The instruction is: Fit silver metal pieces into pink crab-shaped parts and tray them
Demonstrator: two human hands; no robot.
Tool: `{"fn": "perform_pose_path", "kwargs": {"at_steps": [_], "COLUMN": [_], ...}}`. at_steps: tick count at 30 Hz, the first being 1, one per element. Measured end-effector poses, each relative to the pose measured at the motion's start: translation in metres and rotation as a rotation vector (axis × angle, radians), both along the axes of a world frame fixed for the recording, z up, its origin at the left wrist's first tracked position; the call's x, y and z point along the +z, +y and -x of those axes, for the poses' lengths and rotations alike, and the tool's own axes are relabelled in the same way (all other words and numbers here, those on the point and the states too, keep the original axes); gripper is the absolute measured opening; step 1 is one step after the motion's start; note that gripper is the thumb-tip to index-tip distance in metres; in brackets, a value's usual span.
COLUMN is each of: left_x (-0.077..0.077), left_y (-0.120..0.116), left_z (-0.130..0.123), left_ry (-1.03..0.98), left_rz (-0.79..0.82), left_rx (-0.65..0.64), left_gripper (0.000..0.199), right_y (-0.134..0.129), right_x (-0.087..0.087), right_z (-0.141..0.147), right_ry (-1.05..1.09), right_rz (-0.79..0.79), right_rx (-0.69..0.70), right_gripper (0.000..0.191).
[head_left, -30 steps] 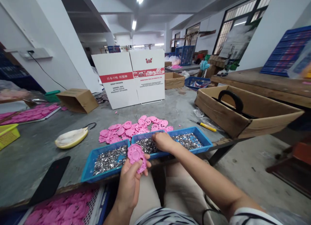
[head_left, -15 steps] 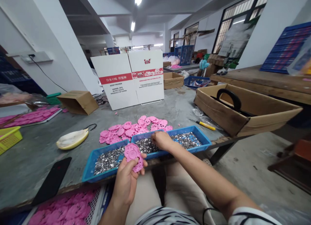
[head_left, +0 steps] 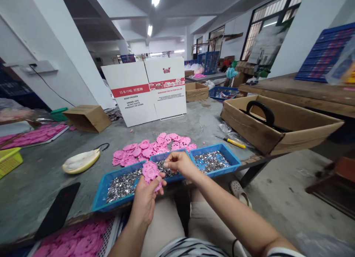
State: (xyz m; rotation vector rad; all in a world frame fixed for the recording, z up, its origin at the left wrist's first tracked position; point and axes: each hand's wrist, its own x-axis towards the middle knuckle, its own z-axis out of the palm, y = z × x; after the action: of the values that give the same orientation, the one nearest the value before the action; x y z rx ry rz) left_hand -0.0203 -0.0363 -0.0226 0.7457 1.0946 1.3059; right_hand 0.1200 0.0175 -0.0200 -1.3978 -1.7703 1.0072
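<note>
Between its thumb and fingers, my left hand (head_left: 148, 194) holds a pink plastic piece (head_left: 150, 171) with small holes. My right hand (head_left: 179, 163) is pinched just right of that piece, above the middle blue tray (head_left: 177, 178); a tiny shiny bit seems to show at its fingertips, too small to make out. Small silvery metal parts lie in the middle tray, the left blue tray (head_left: 97, 198) and the right blue tray (head_left: 235, 160). Behind the trays is a pile of pink pieces (head_left: 148, 149).
A white carton (head_left: 169, 101) stands behind the pile. To the right are a yellow screwdriver (head_left: 235, 142) and an open cardboard box (head_left: 277, 138). At left lie a yellow shell-shaped dish (head_left: 81, 162) and a black phone-like slab (head_left: 59, 209). More pink pieces (head_left: 74, 242) fill a crate below the table edge.
My right hand has lifted out of the metal parts and moved left, closer to the pink piece. My left hand keeps its hold, with the piece turned slightly.
</note>
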Motion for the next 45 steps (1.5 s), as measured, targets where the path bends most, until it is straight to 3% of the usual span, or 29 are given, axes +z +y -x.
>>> {"fn": "perform_pose_path", "kwargs": {"at_steps": [6, 13, 18, 24, 28, 33, 38, 45], "left_x": [-0.007, -0.007, -0.005, -0.005, -0.005, -0.01, -0.004, 0.003], "left_y": [-0.002, -0.007, -0.007, -0.004, -0.006, -0.007, -0.009, -0.01], "left_z": [-0.009, -0.003, -0.003, -0.008, -0.012, -0.012, -0.006, -0.005], "left_ry": [-0.049, -0.117, -0.065, 0.199, 0.256, 0.126, -0.2, -0.249], "left_rz": [-0.044, 0.01, -0.016, -0.137, -0.133, -0.176, -0.103, -0.1], "left_rx": [0.007, -0.054, -0.021, 0.118, 0.119, 0.079, -0.135, -0.227], "left_gripper": [0.054, 0.059, 0.052, 0.032, 0.029, 0.033, 0.043, 0.049], "right_y": [-0.015, -0.014, -0.018, -0.027, -0.029, -0.029, -0.036, -0.038], "right_x": [-0.013, -0.012, -0.015, -0.013, -0.009, -0.012, -0.009, -0.005], "right_z": [0.004, -0.002, 0.0, 0.0, -0.006, -0.01, -0.007, 0.0], "right_ry": [0.418, 0.561, 0.551, 0.55, 0.518, 0.4, 0.347, 0.131], "right_rz": [-0.085, -0.085, -0.084, 0.084, 0.029, -0.069, -0.167, -0.262], "right_rx": [0.046, 0.185, 0.167, 0.069, 0.053, 0.063, 0.038, 0.081], "right_gripper": [0.033, 0.042, 0.042, 0.043, 0.04, 0.031, 0.017, 0.014]}}
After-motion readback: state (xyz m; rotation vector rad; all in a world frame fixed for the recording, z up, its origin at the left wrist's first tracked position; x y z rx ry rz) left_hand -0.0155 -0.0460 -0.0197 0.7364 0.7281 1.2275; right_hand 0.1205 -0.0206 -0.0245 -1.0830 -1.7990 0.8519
